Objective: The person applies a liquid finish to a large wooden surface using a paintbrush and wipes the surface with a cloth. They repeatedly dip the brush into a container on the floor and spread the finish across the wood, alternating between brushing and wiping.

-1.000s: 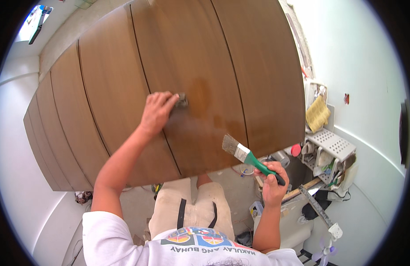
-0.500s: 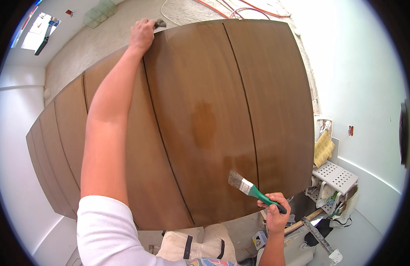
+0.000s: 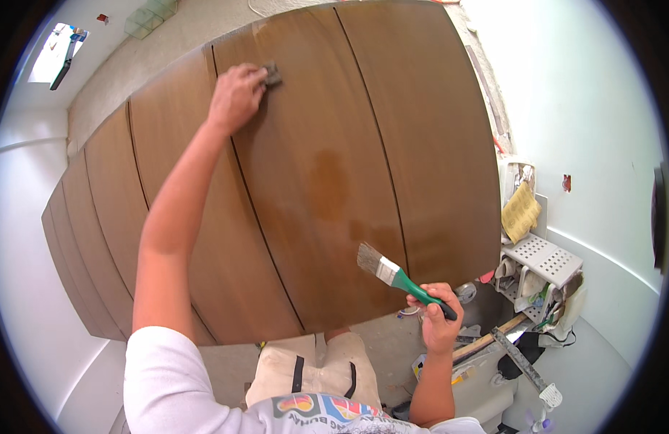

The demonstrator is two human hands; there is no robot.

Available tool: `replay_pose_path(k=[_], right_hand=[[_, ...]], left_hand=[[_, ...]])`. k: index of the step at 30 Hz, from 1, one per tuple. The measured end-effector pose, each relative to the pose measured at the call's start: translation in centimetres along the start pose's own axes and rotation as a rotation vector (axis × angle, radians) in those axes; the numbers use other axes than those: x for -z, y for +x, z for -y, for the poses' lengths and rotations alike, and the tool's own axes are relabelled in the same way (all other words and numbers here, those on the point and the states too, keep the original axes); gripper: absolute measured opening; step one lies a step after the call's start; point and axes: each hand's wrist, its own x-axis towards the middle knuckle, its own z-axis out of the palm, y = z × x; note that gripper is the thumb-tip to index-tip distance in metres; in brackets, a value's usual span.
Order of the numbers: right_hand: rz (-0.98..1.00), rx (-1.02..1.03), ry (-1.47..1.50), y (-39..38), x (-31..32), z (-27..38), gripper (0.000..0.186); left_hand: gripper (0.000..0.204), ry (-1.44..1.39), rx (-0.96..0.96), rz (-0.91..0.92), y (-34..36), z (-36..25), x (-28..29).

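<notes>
A large brown wooden panel [image 3: 320, 239] with dark grooves lies in front of me, a wetter, darker orange patch at its middle. Near its far edge my left hand [image 3: 236, 94] is closed on a small dark grey wad, apparently a rag [image 3: 272, 74], pressed on the surface just right of a groove. My right hand [image 3: 439, 318], closed round the handle, holds a paintbrush [image 3: 399, 277] with a green handle, metal band and greyish bristles. The brush points up and left over the panel's near right part; whether the bristles touch the wood I cannot tell.
To the right stands a grey perforated step stool [image 3: 544, 258] with clutter beneath, a yellow sheet [image 3: 521, 213] beside it. A wooden strip [image 3: 490, 340] and a speckled metal bar [image 3: 519, 362] lie near my right forearm. White walls [image 3: 587, 108] flank the panel.
My left hand has moved nearer from the panel's far edge, bringing the rag onto the surface. The right hand still holds the paintbrush, slightly higher and further left in view. The whole view has shifted.
</notes>
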Motion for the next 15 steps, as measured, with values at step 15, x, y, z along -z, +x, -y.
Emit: replay_pose_path(k=[15], right_hand=[[-0.022, 0.109, -0.032, -14.2, 10.1, 2.9, 0.035]], left_hand=[[0.042, -0.298, -0.090, 0.317, -38.9, -38.2, 4.6]])
